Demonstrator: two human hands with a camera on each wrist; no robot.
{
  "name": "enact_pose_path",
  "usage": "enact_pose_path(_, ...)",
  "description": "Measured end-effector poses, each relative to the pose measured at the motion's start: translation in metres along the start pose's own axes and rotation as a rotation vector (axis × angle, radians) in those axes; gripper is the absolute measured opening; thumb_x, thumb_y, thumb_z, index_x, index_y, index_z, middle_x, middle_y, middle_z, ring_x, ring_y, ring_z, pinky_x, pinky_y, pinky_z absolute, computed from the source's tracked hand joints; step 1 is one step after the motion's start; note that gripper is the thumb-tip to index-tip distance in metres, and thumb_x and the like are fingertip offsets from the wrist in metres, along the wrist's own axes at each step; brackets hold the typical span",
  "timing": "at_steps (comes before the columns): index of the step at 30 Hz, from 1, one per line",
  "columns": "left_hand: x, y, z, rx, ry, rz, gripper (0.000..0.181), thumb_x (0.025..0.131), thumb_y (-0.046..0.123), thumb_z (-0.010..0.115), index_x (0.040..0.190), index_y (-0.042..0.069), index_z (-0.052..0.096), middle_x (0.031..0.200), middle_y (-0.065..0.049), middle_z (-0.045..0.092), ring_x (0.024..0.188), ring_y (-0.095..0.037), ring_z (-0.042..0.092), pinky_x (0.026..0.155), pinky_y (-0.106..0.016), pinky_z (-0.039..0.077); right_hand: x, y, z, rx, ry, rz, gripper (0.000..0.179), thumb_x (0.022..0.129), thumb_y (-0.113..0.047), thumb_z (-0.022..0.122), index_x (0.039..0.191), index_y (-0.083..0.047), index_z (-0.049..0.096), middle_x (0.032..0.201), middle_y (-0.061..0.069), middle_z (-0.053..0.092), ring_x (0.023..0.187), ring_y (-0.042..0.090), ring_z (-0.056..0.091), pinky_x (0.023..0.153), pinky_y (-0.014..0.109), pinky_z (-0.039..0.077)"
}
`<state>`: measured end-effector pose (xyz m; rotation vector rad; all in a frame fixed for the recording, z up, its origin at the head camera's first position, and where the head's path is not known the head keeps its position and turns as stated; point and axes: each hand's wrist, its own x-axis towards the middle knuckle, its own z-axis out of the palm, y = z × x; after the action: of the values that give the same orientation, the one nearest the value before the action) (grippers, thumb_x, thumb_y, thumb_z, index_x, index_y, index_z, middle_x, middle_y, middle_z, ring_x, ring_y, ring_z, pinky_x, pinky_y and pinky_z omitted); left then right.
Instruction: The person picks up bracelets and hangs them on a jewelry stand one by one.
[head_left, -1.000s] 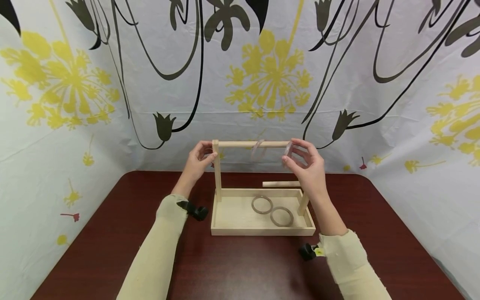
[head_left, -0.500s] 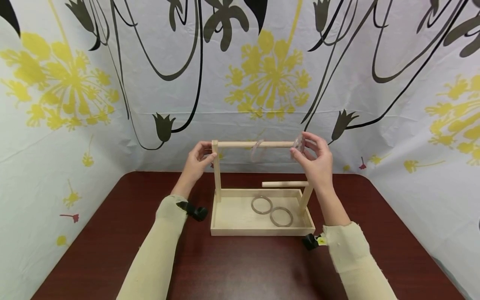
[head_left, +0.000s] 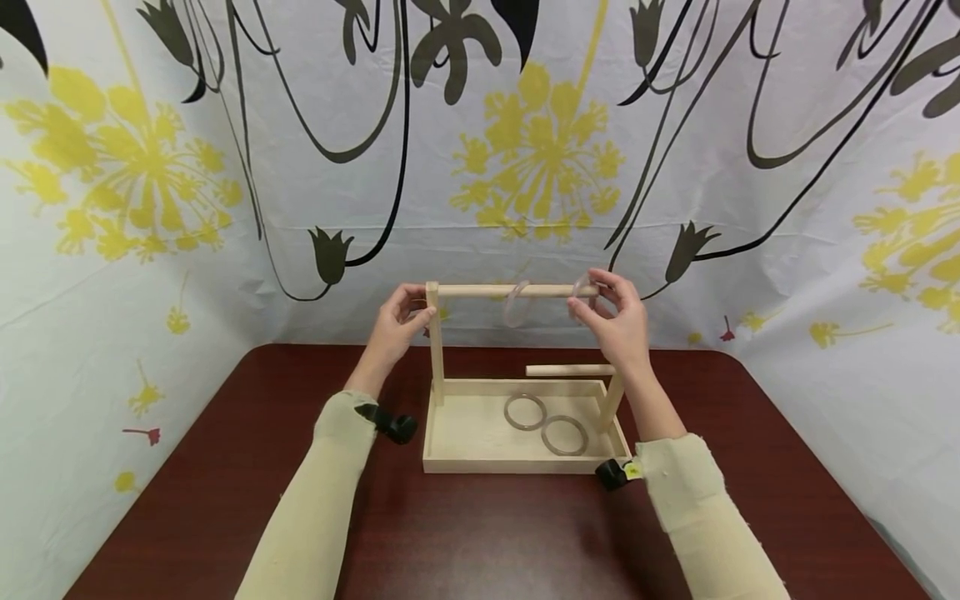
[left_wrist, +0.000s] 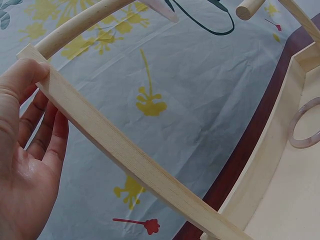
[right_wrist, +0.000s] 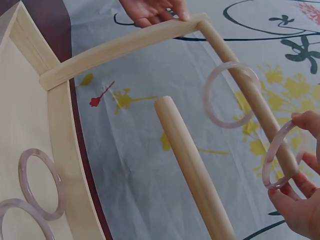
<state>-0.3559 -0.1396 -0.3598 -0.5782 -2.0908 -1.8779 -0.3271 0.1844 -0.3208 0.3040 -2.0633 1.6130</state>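
My left hand (head_left: 395, 325) pinches the top of a wooden stand's tall post (left_wrist: 125, 150), thumb in front and fingers behind. From that post a round rod (head_left: 476, 291) runs rightward to a free end. At this end my right hand (head_left: 618, 321) holds a pale, translucent bangle (right_wrist: 269, 160) between thumb and fingertips; the right wrist view shows the rod passing through it. Another pale bangle (right_wrist: 207, 95) hangs around the rod farther in, apart from the held one. Two more bangles, one farther back (head_left: 507, 412) and one nearer (head_left: 562, 452), lie flat in the stand's tray (head_left: 465, 466).
A lower rod (head_left: 566, 370) extends leftward from a short post (head_left: 611, 404) at the tray's right side. The stand sits on a dark red-brown table (head_left: 480, 542). Behind it hangs a white flower-patterned cloth (head_left: 420, 192).
My right hand moved right with the bangle to beyond the rod's tip, then came back left, and the bangle now encircles the rod's end. My left hand stayed on the post.
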Motion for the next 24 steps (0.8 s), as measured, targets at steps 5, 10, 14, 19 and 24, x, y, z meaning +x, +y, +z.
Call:
enact_pose_path(5, -0.001, 0.001, 0.001, -0.001, -0.003, 0.003, 0.032, 0.098, 0.003, 0.059, 0.128, -0.004, 0.051, 0.125, -0.021, 0.059, 0.110, -0.014, 0.056, 0.077, -0.022, 0.050, 0.002, 0.002, 0.007, -0.017, -0.017, -0.009, 0.056, 0.087, -0.012, 0.078, 0.138, -0.005, 0.056, 0.135, 0.016, 0.048, 0.128, 0.026, 0.053, 0.109, 0.045, 0.047)
enact_pose_path(10, 0.000, 0.001, 0.001, 0.006, 0.003, -0.003, 0.032, 0.099, 0.003, 0.059, 0.128, -0.005, 0.050, 0.126, -0.021, 0.059, 0.112, -0.016, 0.056, 0.080, -0.022, 0.050, 0.003, 0.004, 0.012, -0.027, -0.042, -0.016, 0.060, 0.087, -0.016, 0.079, 0.140, -0.008, 0.053, 0.135, 0.016, 0.050, 0.125, 0.025, 0.054, 0.109, 0.044, 0.046)
enact_pose_path(14, 0.001, -0.002, 0.000, -0.004, -0.002, -0.017, 0.033, 0.099, 0.001, 0.058, 0.130, -0.006, 0.050, 0.128, -0.019, 0.058, 0.113, -0.017, 0.054, 0.082, -0.026, 0.050, 0.002, 0.006, 0.016, 0.020, -0.054, 0.010, 0.073, 0.086, -0.015, 0.079, 0.148, -0.010, 0.040, 0.137, 0.016, 0.050, 0.126, 0.027, 0.053, 0.112, 0.044, 0.044)
enact_pose_path(19, 0.003, -0.002, 0.000, -0.009, -0.011, -0.029, 0.034, 0.098, -0.002, 0.057, 0.130, -0.008, 0.049, 0.130, -0.024, 0.056, 0.113, -0.018, 0.054, 0.089, -0.038, 0.050, -0.001, 0.009, 0.022, 0.093, -0.047, 0.058, 0.094, 0.086, -0.013, 0.079, 0.157, -0.013, 0.017, 0.137, 0.014, 0.048, 0.130, 0.030, 0.050, 0.116, 0.043, 0.040)
enact_pose_path(24, 0.002, -0.002, 0.000, -0.009, -0.004, -0.028, 0.034, 0.098, 0.001, 0.058, 0.130, -0.006, 0.050, 0.130, -0.021, 0.056, 0.111, -0.012, 0.054, 0.085, -0.031, 0.050, -0.005, 0.012, 0.028, 0.199, -0.032, 0.092, 0.110, 0.085, -0.009, 0.078, 0.160, -0.020, -0.002, 0.131, 0.002, 0.048, 0.134, 0.026, 0.048, 0.118, 0.040, 0.037)
